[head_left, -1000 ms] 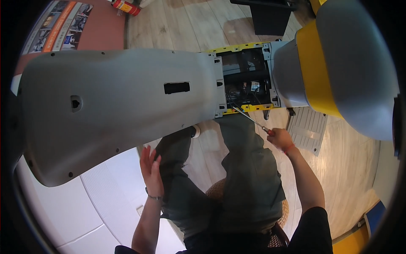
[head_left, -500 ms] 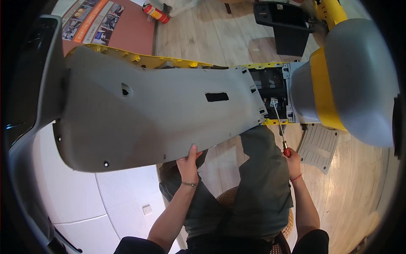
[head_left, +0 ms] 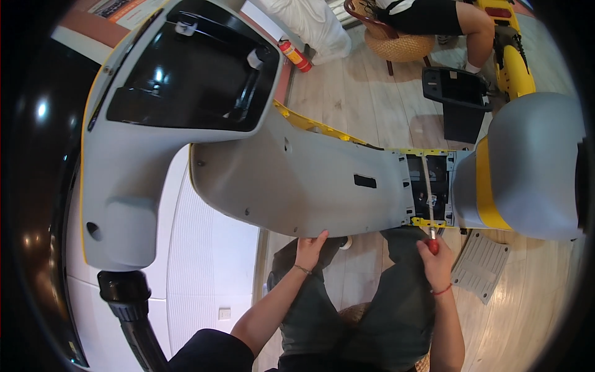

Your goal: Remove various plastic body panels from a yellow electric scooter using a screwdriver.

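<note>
My left hand [head_left: 308,254] holds the curved grey plastic panel [head_left: 310,183]; my right hand [head_left: 437,263] grips a red-handled metal screwdriver [head_left: 432,235] across a rectangular black parts-filled bay [head_left: 440,177].

Bay [head_left: 440,177]: open from above, but screwdriver [head_left: 431,214] shaft spans it near to far edge, right hand [head_left: 437,260] just outside near edge. Panel [head_left: 310,180] closes left side, seat [head_left: 536,167] rises at right. Panel's near edge: left hand [head_left: 308,251] on it, legs [head_left: 396,297] below. Far edge: room over floor [head_left: 353,93], left of bin [head_left: 462,118].
</note>
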### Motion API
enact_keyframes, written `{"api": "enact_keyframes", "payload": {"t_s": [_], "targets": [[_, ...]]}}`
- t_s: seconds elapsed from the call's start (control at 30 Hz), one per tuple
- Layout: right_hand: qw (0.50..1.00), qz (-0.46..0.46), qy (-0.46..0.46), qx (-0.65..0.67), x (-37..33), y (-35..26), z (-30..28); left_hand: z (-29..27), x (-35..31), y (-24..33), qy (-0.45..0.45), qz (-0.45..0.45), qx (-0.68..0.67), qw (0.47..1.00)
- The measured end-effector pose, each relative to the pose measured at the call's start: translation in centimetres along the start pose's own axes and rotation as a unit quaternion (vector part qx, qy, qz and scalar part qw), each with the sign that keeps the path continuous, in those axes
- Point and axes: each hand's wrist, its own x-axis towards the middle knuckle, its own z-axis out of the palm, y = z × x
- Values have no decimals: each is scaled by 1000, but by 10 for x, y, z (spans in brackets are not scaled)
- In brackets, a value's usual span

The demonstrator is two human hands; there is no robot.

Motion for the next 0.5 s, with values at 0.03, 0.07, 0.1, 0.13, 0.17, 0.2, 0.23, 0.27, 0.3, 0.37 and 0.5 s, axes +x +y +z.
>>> {"api": "enact_keyframes", "payload": {"t_s": [0.03,0.07,0.1,0.13,0.17,0.2,0.23,0.27,0.3,0.37,0.5], "targets": [[997,8,-41,61,3,-6,13,3,-4,3,4,4,0,1000],[997,-5,-43,57,3,-14,27,8,-8,6,4,13,35,999],[997,-17,-45,54,4,-16,40,13,-13,8,6,21,71,997],[996,-6,-47,70,6,-9,53,24,-18,14,6,-9,44,999],[996,7,-43,83,5,8,69,40,-21,16,18,-54,-22,998],[997,11,-20,71,7,44,83,52,-23,17,15,-51,-24,998],[997,8,-23,72,3,48,91,55,-22,19,22,-45,-21,999],[976,133,-26,171,0,51,98,54,-21,20,26,-43,-21,998],[929,255,-28,265,-1,54,104,52,-20,22,16,-45,-19,999],[904,289,-7,314,5,63,110,50,-19,23,8,-47,-18,999],[824,280,41,490,45,89,114,38,-10,16,-32,-36,-16,999]]}}
